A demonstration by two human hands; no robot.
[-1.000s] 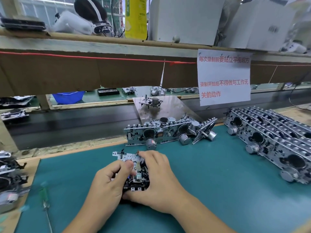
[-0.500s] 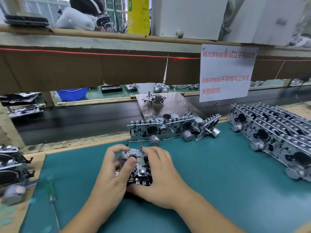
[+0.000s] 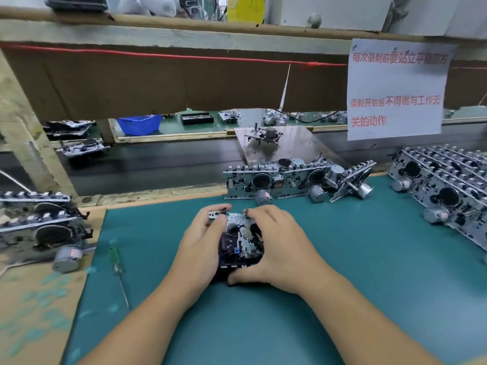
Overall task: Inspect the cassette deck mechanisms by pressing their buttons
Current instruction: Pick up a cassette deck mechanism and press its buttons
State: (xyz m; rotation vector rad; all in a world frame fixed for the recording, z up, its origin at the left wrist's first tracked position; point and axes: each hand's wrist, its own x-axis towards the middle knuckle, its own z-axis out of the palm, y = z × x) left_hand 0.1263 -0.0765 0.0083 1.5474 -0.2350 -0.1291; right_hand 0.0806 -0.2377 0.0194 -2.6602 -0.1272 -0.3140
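Presently, head view, sole view on record.

Item 1: cassette deck mechanism (image 3: 241, 242), metal-and-black chassis, held over the teal mat (image 3: 369, 285) near the bench's front edge, between both hands.

Item 2: left hand (image 3: 200, 246), fingers curled round the mechanism's left side, fingertips reaching its far edge; grasping the unit.

Item 3: right hand (image 3: 279, 248), wrapped over the right side, thumb tucked under the near edge, fingertips at the far edge; likewise grasping the unit. Which button is under pressure cannot be told; the fingers hide the keys.

Item 4: row of mechanisms (image 3: 279, 180) lying just beyond the hands at the mat's far edge, motors showing.

Item 5: stacked mechanisms at right (image 3: 445, 196), several ranks, well apart from the hands.

Item 6: mechanisms at left (image 3: 39, 227), off the mat on the wooden bench.

Item 7: green-handled screwdriver (image 3: 117, 262), lying on the mat left of the hands, untouched.

Item 8: paper notice (image 3: 395, 88), hung above the right stack.

Progress, as a judgement: one unit is under inspection; which piles are checked and which await checking is not evident, so many units probably remain.
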